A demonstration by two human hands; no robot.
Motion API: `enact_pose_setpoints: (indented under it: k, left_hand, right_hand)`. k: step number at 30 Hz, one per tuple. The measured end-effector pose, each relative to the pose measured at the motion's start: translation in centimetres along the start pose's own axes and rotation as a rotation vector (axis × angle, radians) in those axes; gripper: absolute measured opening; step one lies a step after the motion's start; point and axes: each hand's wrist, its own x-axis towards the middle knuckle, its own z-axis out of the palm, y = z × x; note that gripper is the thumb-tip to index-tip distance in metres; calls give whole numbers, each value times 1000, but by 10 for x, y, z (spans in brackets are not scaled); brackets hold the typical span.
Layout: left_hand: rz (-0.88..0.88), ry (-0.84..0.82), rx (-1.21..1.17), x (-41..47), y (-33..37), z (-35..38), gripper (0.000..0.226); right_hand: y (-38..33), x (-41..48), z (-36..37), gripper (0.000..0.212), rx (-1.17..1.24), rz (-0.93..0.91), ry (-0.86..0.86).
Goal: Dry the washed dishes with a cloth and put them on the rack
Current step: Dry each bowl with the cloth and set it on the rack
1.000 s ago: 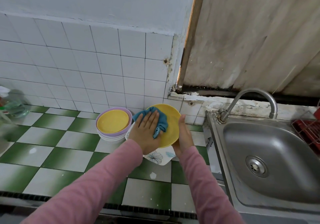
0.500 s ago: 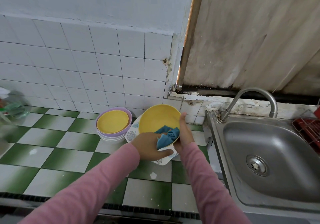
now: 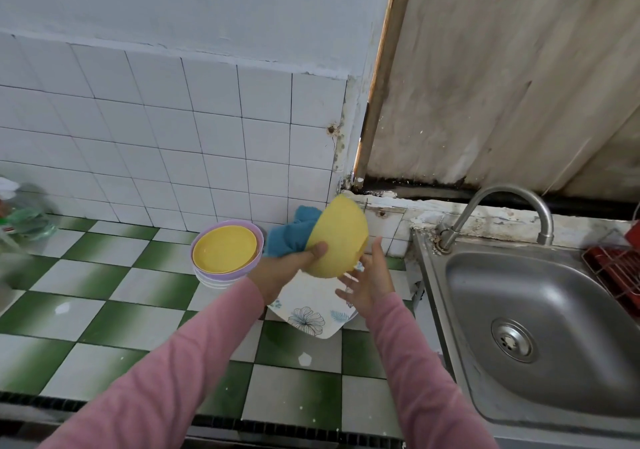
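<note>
The left hand (image 3: 287, 270) grips a tilted round yellow plastic bowl (image 3: 341, 240) and a crumpled blue cloth (image 3: 285, 239). The right hand (image 3: 369, 284), fingers spread, holds nothing, just beside it.

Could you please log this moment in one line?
left hand: grips bowl and cloth | right hand: open, by bowl | bowl: tilted, underside showing

A lived-in home kitchen; a steel sink (image 3: 561, 310) with a curved tap (image 3: 544, 228) sits in a counter (image 3: 104, 275) of green-and-white checked tiles; white wall tiles (image 3: 173, 136) behind; stacked bowls (image 3: 225, 252) on it; a red dish rack (image 3: 618, 268) beside the sink.
</note>
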Motion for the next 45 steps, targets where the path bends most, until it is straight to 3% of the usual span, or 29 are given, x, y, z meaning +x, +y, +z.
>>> enact_pose_setpoints:
  k: [4, 10, 16, 21, 24, 28, 32, 36, 38, 41, 43, 45]
  left_hand:
    - [111, -55, -313, 1, 13, 0, 40]
    - [76, -16, -413, 9, 16, -9, 37]
    - [91, 125, -480, 12, 20, -18, 70]
    - [138, 338, -707, 13, 28, -8, 51]
    - [191, 345, -500, 12, 29, 2, 53]
    - [469, 51, -11, 1, 37, 30, 56]
    - [534, 86, 35, 15, 54, 36, 64]
    - [511, 172, 78, 34, 68, 22, 43]
    - [543, 162, 237, 34, 67, 18, 34]
    - [843, 149, 666, 24, 52, 21, 41]
    - [862, 120, 663, 25, 45, 19, 43]
    - [680, 122, 413, 27, 48, 12, 32]
  right_hand:
    - [7, -4, 3, 71, 256, 100, -93]
    - [-3, -9, 14, 27, 553, -15, -158]
    - [-36, -13, 19, 32, 617, -154, -246]
    - [-56, -19, 36, 40, 433, -310, -146]
    - [-61, -27, 54, 28, 243, -418, -78]
    - [-58, -41, 86, 14, -57, -586, -42]
    - [-61, -45, 94, 22, -254, -745, -30]
    - [-56, -47, 92, 28, -379, -742, -52]
    - [-50, -47, 90, 29, -359, -687, -24]
    - [-46, -48, 90, 30, -165, -565, -40]
    - [-45, -49, 87, 32, -195, -566, -40]
    - [-44, -51, 83, 28, -334, -626, -25]
